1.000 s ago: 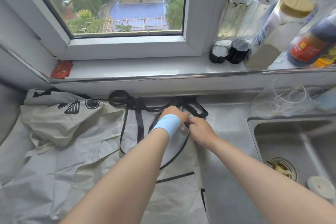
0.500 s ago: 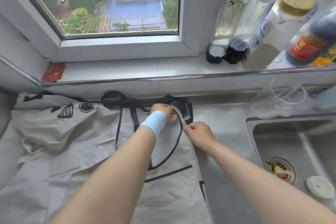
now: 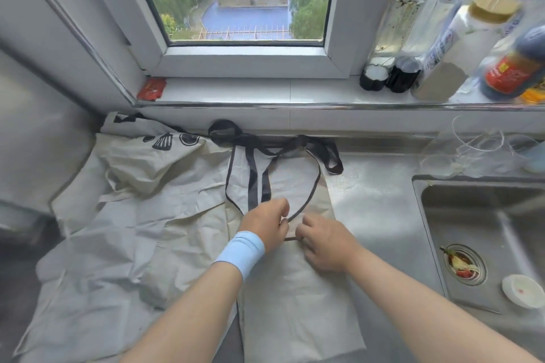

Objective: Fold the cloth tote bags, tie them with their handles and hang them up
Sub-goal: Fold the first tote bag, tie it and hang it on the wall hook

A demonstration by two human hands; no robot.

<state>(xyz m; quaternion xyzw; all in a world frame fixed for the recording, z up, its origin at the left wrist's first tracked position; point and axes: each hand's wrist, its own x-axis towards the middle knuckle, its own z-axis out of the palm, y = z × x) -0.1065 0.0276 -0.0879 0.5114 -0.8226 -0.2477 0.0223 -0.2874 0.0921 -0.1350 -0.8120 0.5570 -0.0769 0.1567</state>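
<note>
- left grip (image 3: 267,224), with a blue wristband (image 3: 240,253) behind it, is curled down on the thin black strap (image 3: 309,200) and seems to pinch it; right grip (image 3: 324,242) sits just beside it, fingertips nipped on the same strap where it lies on the cloth
- the folded tote bag (image 3: 295,303) lies as a long strip on the worktop (image 3: 377,200), running from the near side up to the wall; its wide black handles (image 3: 259,180) trail over its upper part and bunch against the wall
- the strap is thin and held only at the fingertips, so it could slip out and the loop fall slack; a pull toward the body could drag the strip and open the fold, since nothing pins its near end
- the handles cross one another near the wall, so a tie could catch the wrong strand and snarl
- the heap of other tote bags (image 3: 132,230) touches the strip's left edge; a tug might pull a neighbour along
- the sink (image 3: 486,215) is near on the right; a swept handle could drop in
- its drain strainer (image 3: 461,264) holds food scraps; a small white dish (image 3: 522,290) beside it shows a reddish speck
- on the windowsill (image 3: 265,91), a white jar (image 3: 460,47) holds pale powder low down; the sauce bottle (image 3: 516,68) holds dark liquid; two small dark pots (image 3: 374,76) hide their contents
</note>
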